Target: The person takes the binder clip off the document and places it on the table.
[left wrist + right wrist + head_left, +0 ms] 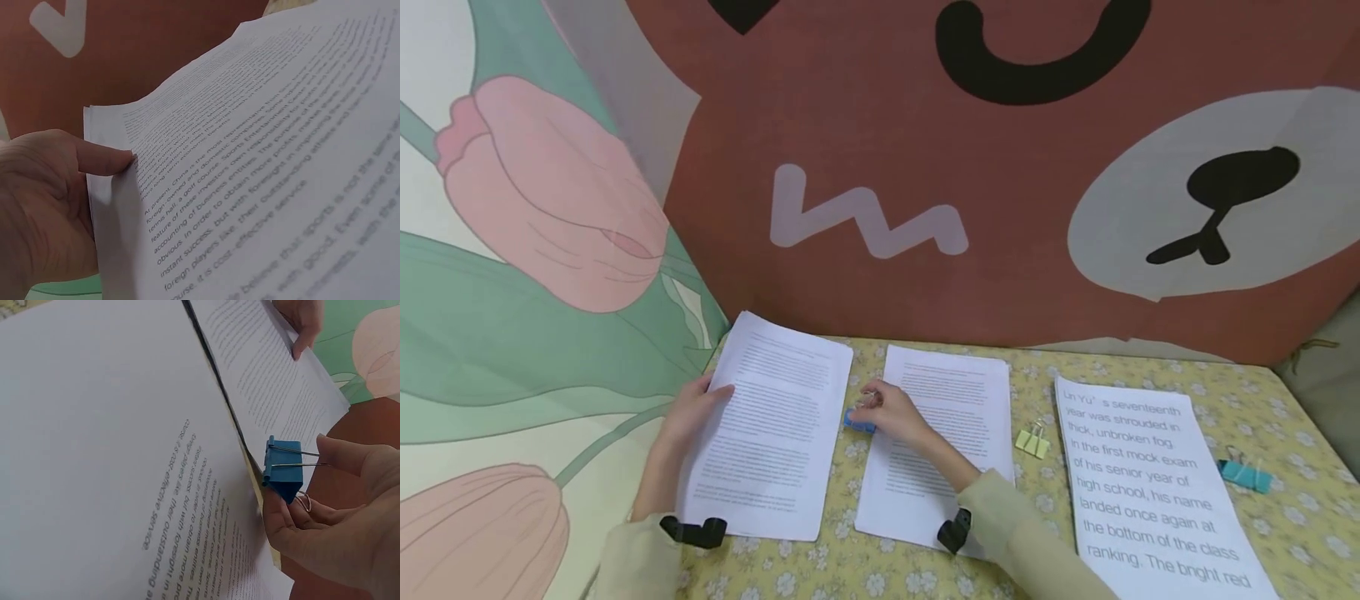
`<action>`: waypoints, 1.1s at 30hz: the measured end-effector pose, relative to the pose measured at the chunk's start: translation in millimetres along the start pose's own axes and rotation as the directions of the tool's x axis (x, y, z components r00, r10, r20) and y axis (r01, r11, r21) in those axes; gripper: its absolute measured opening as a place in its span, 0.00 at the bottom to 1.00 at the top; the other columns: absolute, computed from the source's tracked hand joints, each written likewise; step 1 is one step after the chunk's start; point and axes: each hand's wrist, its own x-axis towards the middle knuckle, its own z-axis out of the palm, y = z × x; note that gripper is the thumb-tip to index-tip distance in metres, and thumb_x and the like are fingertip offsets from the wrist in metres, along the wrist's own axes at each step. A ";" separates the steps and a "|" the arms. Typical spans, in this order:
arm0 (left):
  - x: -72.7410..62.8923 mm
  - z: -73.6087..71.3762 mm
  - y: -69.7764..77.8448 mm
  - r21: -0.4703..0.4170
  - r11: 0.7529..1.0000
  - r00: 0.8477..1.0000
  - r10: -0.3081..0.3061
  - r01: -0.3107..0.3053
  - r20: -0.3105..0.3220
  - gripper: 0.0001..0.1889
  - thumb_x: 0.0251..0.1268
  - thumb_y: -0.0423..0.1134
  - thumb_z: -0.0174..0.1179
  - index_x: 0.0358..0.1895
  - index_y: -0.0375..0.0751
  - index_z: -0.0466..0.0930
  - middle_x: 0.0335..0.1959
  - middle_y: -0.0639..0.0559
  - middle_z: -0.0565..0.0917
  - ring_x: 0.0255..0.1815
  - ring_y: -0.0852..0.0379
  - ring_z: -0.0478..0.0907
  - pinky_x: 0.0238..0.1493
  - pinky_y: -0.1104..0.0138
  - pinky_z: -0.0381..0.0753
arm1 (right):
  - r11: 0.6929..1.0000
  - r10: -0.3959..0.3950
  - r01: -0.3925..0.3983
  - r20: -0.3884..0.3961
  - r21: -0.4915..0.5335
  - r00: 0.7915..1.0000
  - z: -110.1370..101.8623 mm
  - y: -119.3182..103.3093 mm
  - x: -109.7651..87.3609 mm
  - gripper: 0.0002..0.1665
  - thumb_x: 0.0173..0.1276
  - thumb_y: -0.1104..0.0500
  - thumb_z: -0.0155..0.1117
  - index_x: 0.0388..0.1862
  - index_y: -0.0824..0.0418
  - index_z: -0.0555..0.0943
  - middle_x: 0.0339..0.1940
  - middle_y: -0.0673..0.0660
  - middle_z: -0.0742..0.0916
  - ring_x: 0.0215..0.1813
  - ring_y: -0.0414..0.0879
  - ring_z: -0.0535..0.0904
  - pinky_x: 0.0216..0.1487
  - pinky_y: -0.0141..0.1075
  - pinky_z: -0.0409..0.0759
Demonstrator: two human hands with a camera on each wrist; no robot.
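At the left, a stack of printed paper (767, 433) is tilted up, its left edge gripped by my left hand (688, 412) with the thumb on top of the page. In the left wrist view that thumb (106, 159) presses on the printed sheet. My right hand (895, 414) holds a blue binder clip (284, 469) by its wire handles, between thumb and fingers. The clip is beside the right edge of the left stack, apart from it as far as I can tell. Beneath my right forearm lies a second printed stack (955, 392).
To the right, a yellow binder clip (1033, 440) lies on the flowered tablecloth (1037, 500). Beyond it are a large-print stack (1138, 492) and a teal binder clip (1245, 475). A patterned cloth backdrop (865, 292) stands behind the table and along its left side.
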 end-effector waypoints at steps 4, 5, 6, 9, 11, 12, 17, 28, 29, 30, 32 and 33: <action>3.2 3.9 -4.6 0.024 0.999 0.999 0.025 -0.024 -0.030 0.26 0.80 0.33 0.49 0.73 0.19 0.62 0.50 0.26 0.81 0.35 0.57 0.81 0.37 0.67 0.79 | 0.999 0.010 -0.010 0.010 -0.038 1.000 4.8 -0.5 3.4 0.34 0.65 0.55 0.75 0.65 0.71 0.78 0.42 0.54 0.87 0.47 0.48 0.83 0.53 0.44 0.81; 4.0 4.0 -5.9 0.041 0.999 0.999 0.027 -0.025 -0.043 0.26 0.80 0.33 0.49 0.73 0.19 0.62 0.52 0.25 0.80 0.36 0.57 0.80 0.38 0.68 0.78 | 0.999 0.009 -0.008 0.014 -0.054 1.000 5.8 -0.5 3.9 0.35 0.66 0.54 0.75 0.66 0.71 0.77 0.43 0.54 0.87 0.47 0.48 0.83 0.54 0.45 0.81; 4.7 4.2 -7.3 0.057 0.998 0.998 0.022 -0.019 -0.057 0.26 0.80 0.33 0.49 0.73 0.19 0.62 0.54 0.24 0.79 0.37 0.57 0.80 0.39 0.69 0.77 | 0.998 0.007 -0.006 0.018 -0.066 1.000 6.6 -0.4 4.3 0.35 0.66 0.54 0.75 0.66 0.72 0.77 0.43 0.55 0.87 0.48 0.49 0.83 0.54 0.46 0.81; 6.6 4.7 -11.0 0.087 0.996 0.995 -0.003 0.012 -0.100 0.26 0.80 0.33 0.49 0.73 0.20 0.62 0.58 0.23 0.77 0.41 0.50 0.80 0.42 0.67 0.76 | 0.994 -0.007 0.011 0.036 -0.110 0.999 8.8 0.7 5.1 0.36 0.67 0.53 0.73 0.67 0.72 0.77 0.45 0.55 0.87 0.50 0.50 0.83 0.54 0.46 0.82; 7.6 5.1 -13.3 0.103 0.994 0.991 -0.019 0.033 -0.134 0.26 0.79 0.33 0.50 0.73 0.20 0.63 0.60 0.23 0.75 0.46 0.45 0.79 0.46 0.64 0.76 | 0.992 -0.016 0.022 0.044 -0.124 0.999 10.0 1.3 5.4 0.35 0.68 0.53 0.73 0.67 0.71 0.77 0.46 0.56 0.87 0.51 0.51 0.83 0.54 0.46 0.82; 8.1 5.5 -14.5 0.103 0.994 0.988 -0.025 0.040 -0.150 0.26 0.79 0.33 0.50 0.73 0.20 0.63 0.61 0.22 0.75 0.48 0.41 0.79 0.48 0.61 0.76 | 0.992 -0.021 0.027 0.046 -0.126 0.999 10.7 1.3 5.1 0.34 0.68 0.53 0.73 0.67 0.71 0.77 0.47 0.56 0.87 0.52 0.52 0.84 0.54 0.46 0.82; 11.2 6.9 -20.2 0.114 0.992 0.973 -0.027 0.054 -0.227 0.24 0.77 0.32 0.50 0.69 0.19 0.66 0.59 0.22 0.76 0.53 0.34 0.76 0.53 0.54 0.73 | 0.989 -0.071 0.074 0.031 -0.131 0.997 15.4 0.6 4.0 0.29 0.70 0.55 0.72 0.63 0.71 0.79 0.48 0.58 0.87 0.52 0.53 0.84 0.55 0.47 0.82; 13.8 27.4 -10.7 0.328 0.939 0.957 -0.001 0.101 -0.291 0.29 0.81 0.36 0.43 0.77 0.21 0.55 0.72 0.20 0.63 0.74 0.25 0.60 0.74 0.39 0.58 | 0.943 -0.164 0.162 0.018 -0.291 0.986 16.2 0.3 4.7 0.33 0.73 0.56 0.69 0.70 0.73 0.74 0.55 0.65 0.86 0.51 0.53 0.82 0.55 0.47 0.81; 13.0 30.6 -7.3 0.354 0.932 0.957 0.030 0.077 -0.288 0.29 0.82 0.37 0.44 0.77 0.20 0.55 0.72 0.20 0.62 0.75 0.25 0.58 0.74 0.38 0.57 | 0.944 -0.161 0.162 0.027 -0.289 0.987 14.5 0.8 3.9 0.34 0.74 0.56 0.68 0.71 0.73 0.73 0.58 0.66 0.85 0.56 0.56 0.82 0.58 0.49 0.81; 11.5 34.2 -3.5 0.380 0.924 0.956 0.074 0.041 -0.284 0.29 0.82 0.38 0.44 0.76 0.20 0.56 0.73 0.20 0.61 0.75 0.25 0.57 0.75 0.39 0.55 | 0.946 -0.158 0.162 0.034 -0.281 0.987 12.3 0.8 2.4 0.34 0.75 0.55 0.67 0.72 0.74 0.72 0.61 0.67 0.84 0.60 0.58 0.82 0.61 0.51 0.79; 7.3 43.7 6.0 0.424 0.905 0.950 0.163 -0.035 -0.268 0.29 0.82 0.39 0.45 0.75 0.20 0.58 0.73 0.19 0.60 0.76 0.24 0.56 0.75 0.39 0.54 | 0.948 -0.163 0.166 0.032 -0.271 0.986 6.7 1.6 -1.0 0.34 0.76 0.55 0.65 0.72 0.74 0.71 0.65 0.69 0.82 0.66 0.62 0.79 0.65 0.54 0.77; 4.7 49.8 11.9 0.444 0.893 0.941 0.212 -0.076 -0.265 0.29 0.82 0.40 0.47 0.75 0.21 0.60 0.73 0.19 0.61 0.76 0.24 0.56 0.75 0.38 0.55 | 0.952 -0.162 0.163 0.024 -0.260 0.986 3.1 1.4 -3.9 0.34 0.77 0.55 0.64 0.73 0.74 0.71 0.67 0.69 0.81 0.67 0.63 0.78 0.66 0.55 0.76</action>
